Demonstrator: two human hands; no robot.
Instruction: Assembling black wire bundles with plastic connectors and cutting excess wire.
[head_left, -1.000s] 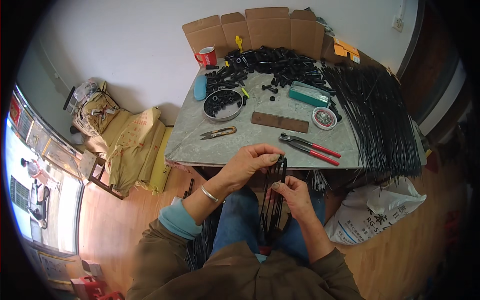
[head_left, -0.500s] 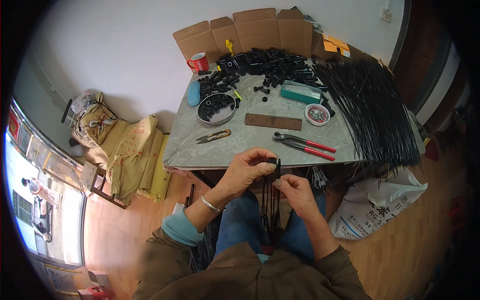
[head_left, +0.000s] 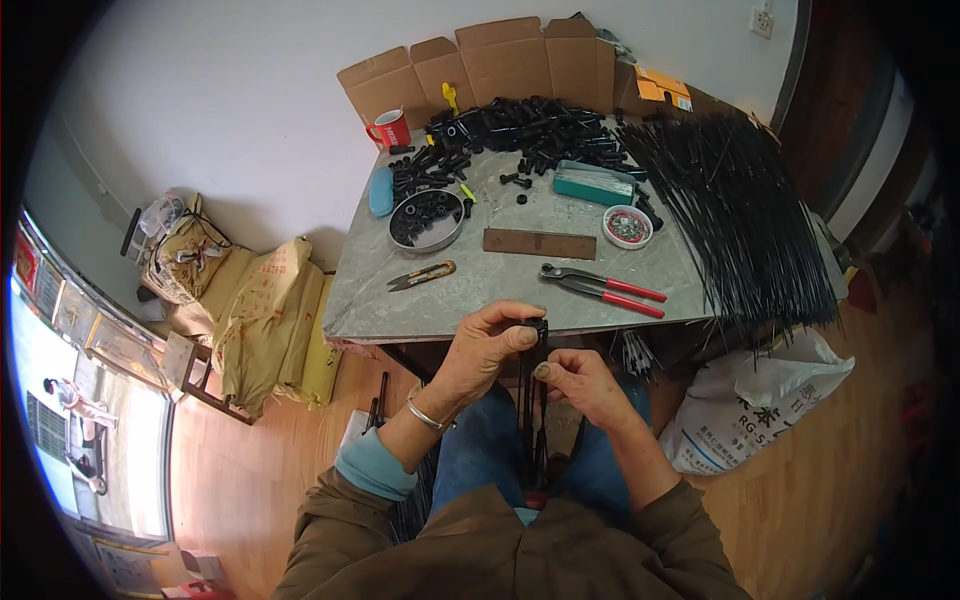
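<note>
My left hand (head_left: 484,350) pinches a small black piece (head_left: 541,326) between thumb and fingers, just in front of the table's near edge. From this piece, several long thin black rods (head_left: 529,400) hang down between my knees. My right hand (head_left: 583,388) is closed, thumb against forefinger, on the upper part of one rod, a little below and right of my left hand. What its fingertips press on is too small to make out fully. The rods' lower ends come together near a red thing (head_left: 536,498) at my lap.
On the grey table (head_left: 400,310) are pincers with red handles (head_left: 610,290), thread snips (head_left: 424,276), a brown flat bar (head_left: 540,244), a round metal tin (head_left: 428,243), a white tub (head_left: 628,228), a teal box (head_left: 594,185), heaped black parts (head_left: 530,130) and many black rods (head_left: 745,210).
The view has shifted slightly, moving the table leftward in the picture. Both hands keep their grips; the top of the held piece and the rod beside it now look closer together.
</note>
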